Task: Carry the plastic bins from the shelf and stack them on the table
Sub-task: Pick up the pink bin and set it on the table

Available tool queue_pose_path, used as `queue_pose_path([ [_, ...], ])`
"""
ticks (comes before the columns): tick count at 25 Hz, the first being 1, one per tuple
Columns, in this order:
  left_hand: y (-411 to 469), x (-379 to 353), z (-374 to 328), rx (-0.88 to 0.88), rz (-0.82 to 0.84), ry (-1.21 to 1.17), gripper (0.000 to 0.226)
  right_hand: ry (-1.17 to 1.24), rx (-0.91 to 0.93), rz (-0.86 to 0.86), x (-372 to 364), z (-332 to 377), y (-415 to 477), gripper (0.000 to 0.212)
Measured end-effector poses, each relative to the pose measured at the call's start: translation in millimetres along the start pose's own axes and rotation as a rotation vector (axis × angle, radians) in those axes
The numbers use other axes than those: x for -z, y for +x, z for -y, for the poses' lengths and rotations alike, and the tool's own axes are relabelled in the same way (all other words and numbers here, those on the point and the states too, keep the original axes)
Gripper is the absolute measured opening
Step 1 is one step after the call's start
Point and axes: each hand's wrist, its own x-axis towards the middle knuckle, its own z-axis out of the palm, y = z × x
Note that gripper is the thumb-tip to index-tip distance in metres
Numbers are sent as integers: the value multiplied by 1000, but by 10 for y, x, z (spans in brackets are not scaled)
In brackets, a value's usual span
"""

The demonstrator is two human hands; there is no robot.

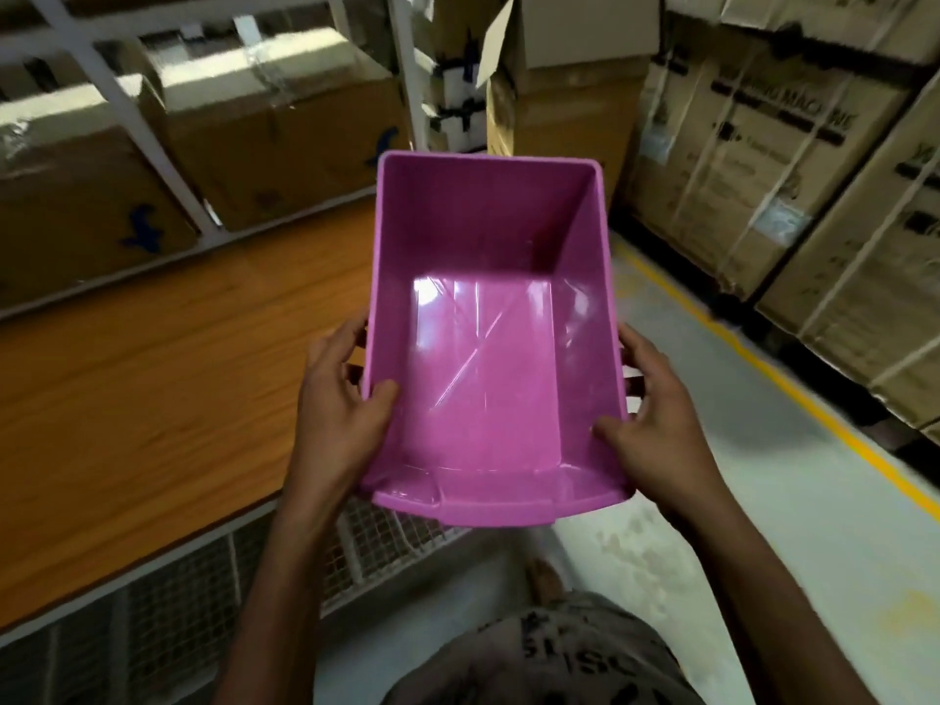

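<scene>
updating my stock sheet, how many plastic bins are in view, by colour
pink bin: 1, gripped by the left hand and right hand
other colours: 0
total: 1

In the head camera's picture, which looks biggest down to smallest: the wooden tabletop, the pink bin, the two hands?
1. wooden tabletop and pink bin: similar spread; the bin is nearer the camera, so unranked.
2. left hand and right hand, gripping the bin's sides: alike.
</scene>
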Motion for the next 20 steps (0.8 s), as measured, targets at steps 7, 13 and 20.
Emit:
queue_pose_path([
  [7,689,-338,138,122,-202,73,69,-81,156,117,-211,58,1350,85],
  [13,1350,-320,294,227,-310,-9,56,-201,269,249,-692,82,2346,82],
  [20,2299,-243,444,294,-322,-53,50,-150,122,301,-1208,308,3235,74],
])
